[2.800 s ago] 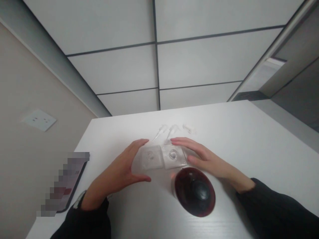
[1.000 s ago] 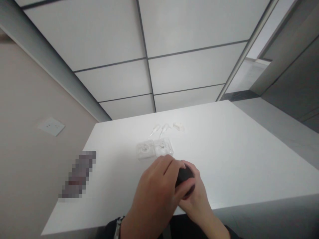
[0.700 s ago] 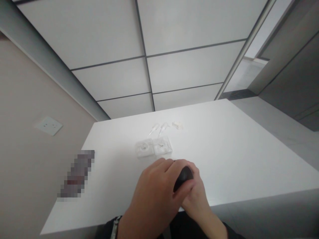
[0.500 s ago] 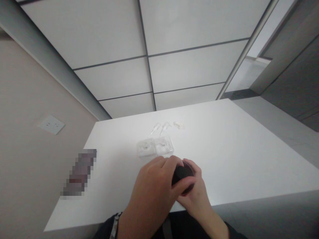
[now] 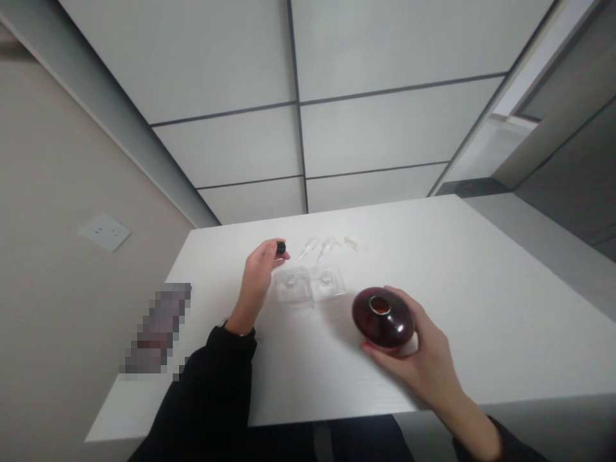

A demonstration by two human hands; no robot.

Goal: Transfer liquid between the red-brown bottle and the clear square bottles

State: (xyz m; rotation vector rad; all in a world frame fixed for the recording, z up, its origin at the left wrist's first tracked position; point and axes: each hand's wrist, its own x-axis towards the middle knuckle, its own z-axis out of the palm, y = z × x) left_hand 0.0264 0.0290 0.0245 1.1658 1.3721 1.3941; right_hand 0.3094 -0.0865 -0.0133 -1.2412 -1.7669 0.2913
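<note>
My right hand (image 5: 423,346) grips a dark reddish-brown glass bottle (image 5: 385,330) around its side. The bottle is tilted toward me, its round mouth uncovered. My left hand (image 5: 260,269) reaches over the far left part of the table, pinching a small black bottle cap (image 5: 281,248) between thumb and fingers. Just to the right of that hand lies a clear plastic tray (image 5: 293,298) with two square halves, each with a round raised part. Beyond the tray are two white pump heads (image 5: 328,246) with thin tubes.
A small clear-and-white item (image 5: 353,244), too faint to name, lies right of the pump heads on the white table (image 5: 462,276). A pixelated dark object (image 5: 156,330) is at the left edge. White panels rise behind the table; a wall socket (image 5: 106,232) is at left.
The black cap has come off the bottle. My left hand has carried it forward and left, away from my right hand, which keeps the bottle and has moved slightly right.
</note>
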